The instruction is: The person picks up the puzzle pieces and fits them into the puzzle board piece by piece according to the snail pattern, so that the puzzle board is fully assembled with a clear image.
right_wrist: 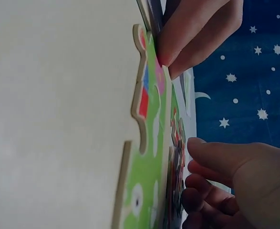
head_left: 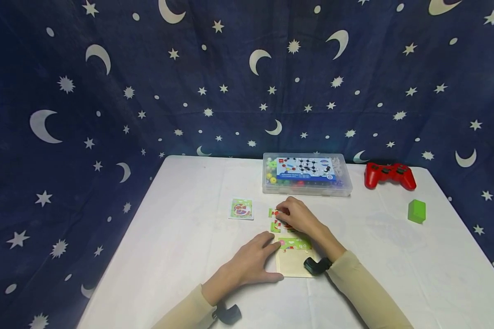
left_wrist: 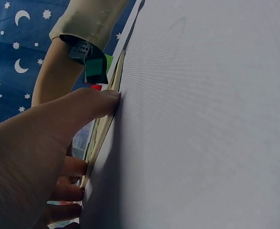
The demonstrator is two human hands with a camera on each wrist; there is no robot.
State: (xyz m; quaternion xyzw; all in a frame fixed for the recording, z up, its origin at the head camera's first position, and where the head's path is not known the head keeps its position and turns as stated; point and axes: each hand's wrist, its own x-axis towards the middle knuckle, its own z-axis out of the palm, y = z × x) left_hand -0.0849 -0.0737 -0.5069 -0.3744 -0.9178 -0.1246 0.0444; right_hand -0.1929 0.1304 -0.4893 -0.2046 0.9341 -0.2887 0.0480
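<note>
A pale wooden puzzle board [head_left: 295,266] lies on the table, with joined green puzzle pieces [right_wrist: 144,191] along its far part. My left hand [head_left: 251,260] rests at the board's left side, fingers spread; its thumb [left_wrist: 106,98] touches the near edge. Beyond the board, my right hand [head_left: 298,217] is bent down over several loose puzzle pieces [head_left: 275,226] in green and red. Its thumb and fingertips pinch one puzzle piece [head_left: 273,213], partly hidden by the fingers. In the right wrist view, the left fingers touch the board's edge near a pink patch.
A picture card [head_left: 241,209] lies left of the loose pieces. Behind them stands a clear plastic case [head_left: 308,189] of molecule-model parts. To the right are a red game controller [head_left: 389,174] and a green block [head_left: 417,211]. A starry cloth [head_left: 230,91] hangs behind the table.
</note>
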